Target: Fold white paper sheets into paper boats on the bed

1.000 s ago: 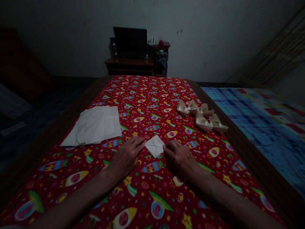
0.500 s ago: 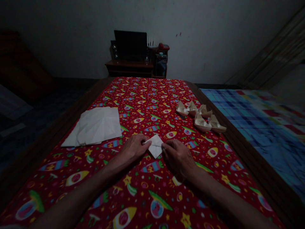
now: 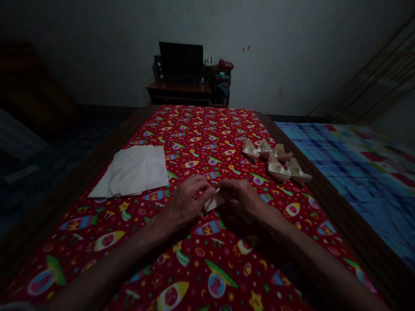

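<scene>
Dim light leaves the plain wall (image 3: 282, 56) grey behind a brown desk (image 3: 178, 88) bearing a dark monitor (image 3: 181, 60). Bluish floor (image 3: 92, 131) shows on the left, and a blue plaid cloth (image 3: 327, 151) spreads on the right.

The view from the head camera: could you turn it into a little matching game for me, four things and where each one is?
Things:
1. small folded paper
2. white sheets
3. pointed paper shapes
4. dark screen

Places:
A. lying overlapped on the left part of the red patterned cloth
B. on a brown stand in front of the wall
C. between the left hand and the right hand
D. grouped on the right part of the cloth

Pairs: 1-C, 2-A, 3-D, 4-B
</scene>
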The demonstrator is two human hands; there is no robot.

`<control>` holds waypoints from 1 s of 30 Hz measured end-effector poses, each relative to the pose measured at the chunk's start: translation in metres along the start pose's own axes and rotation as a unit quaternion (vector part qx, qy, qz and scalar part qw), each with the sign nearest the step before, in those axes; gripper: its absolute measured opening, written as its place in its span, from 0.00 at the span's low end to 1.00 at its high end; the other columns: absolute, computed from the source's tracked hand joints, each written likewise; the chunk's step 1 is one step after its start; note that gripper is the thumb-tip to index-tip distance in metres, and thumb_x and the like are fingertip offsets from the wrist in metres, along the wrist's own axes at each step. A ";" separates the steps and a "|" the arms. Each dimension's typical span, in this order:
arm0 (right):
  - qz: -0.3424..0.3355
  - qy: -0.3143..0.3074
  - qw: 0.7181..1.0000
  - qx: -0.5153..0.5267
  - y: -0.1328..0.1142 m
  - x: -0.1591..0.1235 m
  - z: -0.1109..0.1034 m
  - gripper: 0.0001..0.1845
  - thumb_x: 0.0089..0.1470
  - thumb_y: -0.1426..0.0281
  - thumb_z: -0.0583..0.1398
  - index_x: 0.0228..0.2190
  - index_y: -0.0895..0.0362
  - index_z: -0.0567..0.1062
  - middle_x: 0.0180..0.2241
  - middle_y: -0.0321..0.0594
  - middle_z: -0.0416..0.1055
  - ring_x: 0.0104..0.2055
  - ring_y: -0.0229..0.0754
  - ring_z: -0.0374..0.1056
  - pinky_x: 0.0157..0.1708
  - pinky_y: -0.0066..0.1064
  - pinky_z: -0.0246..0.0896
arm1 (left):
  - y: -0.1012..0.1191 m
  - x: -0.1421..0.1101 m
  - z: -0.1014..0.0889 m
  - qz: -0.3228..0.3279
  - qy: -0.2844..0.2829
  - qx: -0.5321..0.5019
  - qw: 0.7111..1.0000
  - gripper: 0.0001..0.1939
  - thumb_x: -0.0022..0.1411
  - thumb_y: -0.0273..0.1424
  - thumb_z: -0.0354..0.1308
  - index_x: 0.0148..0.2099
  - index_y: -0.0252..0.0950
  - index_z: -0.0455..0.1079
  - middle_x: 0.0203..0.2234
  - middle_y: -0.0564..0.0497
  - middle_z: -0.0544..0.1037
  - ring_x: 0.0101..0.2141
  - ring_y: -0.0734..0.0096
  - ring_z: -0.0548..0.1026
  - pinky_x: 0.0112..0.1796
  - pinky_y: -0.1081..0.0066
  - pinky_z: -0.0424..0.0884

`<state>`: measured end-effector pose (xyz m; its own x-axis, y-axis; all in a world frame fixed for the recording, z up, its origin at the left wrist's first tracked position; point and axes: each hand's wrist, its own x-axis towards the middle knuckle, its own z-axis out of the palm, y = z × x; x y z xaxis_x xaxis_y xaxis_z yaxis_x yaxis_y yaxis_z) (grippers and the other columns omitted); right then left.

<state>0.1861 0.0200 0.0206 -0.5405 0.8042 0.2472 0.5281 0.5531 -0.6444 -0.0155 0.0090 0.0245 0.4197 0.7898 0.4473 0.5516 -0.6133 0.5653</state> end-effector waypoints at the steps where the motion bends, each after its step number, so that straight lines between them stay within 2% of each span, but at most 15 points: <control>1: 0.026 0.020 0.997 0.066 0.004 0.000 0.001 0.07 0.53 0.73 0.56 0.33 0.58 0.74 0.27 0.35 0.72 0.28 0.36 0.66 0.28 0.25 0.58 | -0.001 0.001 -0.004 -0.013 0.014 -0.016 1.000 0.16 0.68 0.34 0.43 0.34 0.35 0.69 0.31 0.49 0.72 0.35 0.70 0.71 0.38 0.70 0.67; 3: 0.082 0.063 0.974 0.201 0.010 0.000 0.005 0.07 0.52 0.67 0.58 0.31 0.57 0.74 0.26 0.36 0.73 0.29 0.38 0.68 0.29 0.27 0.62 | -0.006 0.000 -0.011 -0.020 0.031 -0.030 0.999 0.18 0.68 0.35 0.39 0.38 0.35 0.69 0.35 0.47 0.73 0.39 0.68 0.71 0.42 0.68 0.67; 5: 0.122 0.102 0.940 0.300 0.015 -0.001 0.012 0.10 0.50 0.62 0.60 0.30 0.56 0.75 0.26 0.36 0.74 0.28 0.38 0.69 0.28 0.28 0.63 | -0.013 -0.003 -0.015 0.006 0.017 -0.026 0.999 0.18 0.68 0.39 0.40 0.46 0.35 0.67 0.43 0.44 0.71 0.46 0.64 0.68 0.48 0.64 0.65; 8: 0.138 0.124 0.921 0.344 0.021 -0.002 0.025 0.13 0.48 0.58 0.62 0.29 0.56 0.75 0.24 0.35 0.73 0.25 0.37 0.68 0.25 0.26 0.62 | -0.024 -0.011 -0.012 0.079 -0.021 0.018 0.997 0.24 0.61 0.44 0.53 0.55 0.37 0.61 0.50 0.43 0.66 0.52 0.59 0.63 0.53 0.60 0.60; 10: 0.126 0.104 0.928 0.334 0.026 -0.003 0.030 0.14 0.49 0.58 0.61 0.29 0.57 0.75 0.23 0.35 0.72 0.24 0.36 0.67 0.24 0.26 0.61 | -0.030 -0.015 -0.005 0.107 -0.047 0.048 0.992 0.24 0.60 0.39 0.57 0.56 0.38 0.60 0.50 0.43 0.67 0.52 0.60 0.63 0.52 0.60 0.61; 12: 0.096 0.072 0.954 0.276 0.031 -0.005 0.029 0.12 0.52 0.61 0.59 0.30 0.58 0.75 0.24 0.36 0.72 0.25 0.36 0.67 0.26 0.27 0.61 | -0.034 -0.018 0.005 0.109 -0.072 0.059 0.990 0.19 0.61 0.32 0.56 0.54 0.38 0.62 0.48 0.45 0.68 0.50 0.62 0.64 0.51 0.61 0.62; 15: 0.004 0.017 0.996 0.082 0.035 -0.011 0.020 0.09 0.53 0.71 0.56 0.34 0.57 0.76 0.33 0.41 0.71 0.33 0.38 0.66 0.32 0.29 0.60 | -0.037 -0.019 0.015 0.103 -0.103 0.053 0.988 0.18 0.61 0.28 0.55 0.54 0.39 0.63 0.47 0.46 0.69 0.49 0.63 0.65 0.50 0.62 0.64; 17: -0.055 -0.008 0.997 -0.056 0.033 -0.016 0.012 0.11 0.51 0.75 0.57 0.38 0.57 0.76 0.38 0.44 0.68 0.37 0.40 0.64 0.33 0.30 0.59 | -0.039 -0.020 0.017 0.101 -0.119 0.045 0.987 0.18 0.60 0.30 0.57 0.52 0.38 0.64 0.47 0.46 0.69 0.49 0.62 0.65 0.50 0.62 0.64; 20: -0.088 -0.004 0.978 -0.191 0.025 -0.025 0.009 0.12 0.51 0.73 0.59 0.39 0.56 0.75 0.36 0.44 0.65 0.36 0.41 0.60 0.32 0.31 0.58 | -0.041 -0.020 0.015 0.098 -0.141 0.032 0.985 0.20 0.57 0.34 0.61 0.51 0.37 0.65 0.48 0.45 0.68 0.50 0.61 0.65 0.50 0.62 0.64; 23: -0.072 0.013 0.975 -0.212 0.018 -0.034 0.017 0.12 0.56 0.72 0.56 0.43 0.56 0.72 0.35 0.44 0.64 0.34 0.40 0.59 0.31 0.30 0.58 | -0.042 -0.019 0.010 0.093 -0.161 0.022 0.982 0.24 0.58 0.37 0.60 0.55 0.38 0.63 0.50 0.44 0.67 0.51 0.61 0.64 0.50 0.61 0.64; 26: -0.068 0.081 0.978 -0.181 0.018 -0.040 0.029 0.11 0.60 0.70 0.52 0.43 0.58 0.69 0.35 0.45 0.66 0.36 0.40 0.61 0.32 0.30 0.60 | -0.040 -0.016 0.004 0.089 -0.194 0.019 0.977 0.27 0.58 0.38 0.59 0.58 0.40 0.60 0.51 0.44 0.66 0.51 0.60 0.64 0.51 0.59 0.64; 27: -0.078 0.084 0.977 -0.178 0.020 -0.041 0.033 0.10 0.61 0.70 0.51 0.41 0.58 0.69 0.36 0.45 0.67 0.36 0.41 0.62 0.33 0.30 0.61 | -0.039 -0.014 0.002 0.091 -0.207 0.017 0.974 0.28 0.59 0.38 0.59 0.59 0.40 0.59 0.53 0.44 0.64 0.52 0.59 0.63 0.52 0.59 0.63; 30: -0.113 0.034 0.976 -0.182 0.023 -0.043 0.037 0.09 0.61 0.72 0.51 0.37 0.57 0.71 0.35 0.43 0.68 0.37 0.40 0.62 0.34 0.29 0.60 | -0.036 -0.008 -0.003 0.101 -0.240 0.000 0.965 0.25 0.59 0.34 0.58 0.58 0.42 0.59 0.56 0.45 0.61 0.56 0.59 0.60 0.54 0.58 0.60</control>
<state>0.1970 -0.0102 -0.0314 -0.6320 0.6579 0.4096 0.6042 0.7493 -0.2712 -0.0411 0.0243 0.0029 0.8043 0.5679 0.1749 0.4244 -0.7549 0.5000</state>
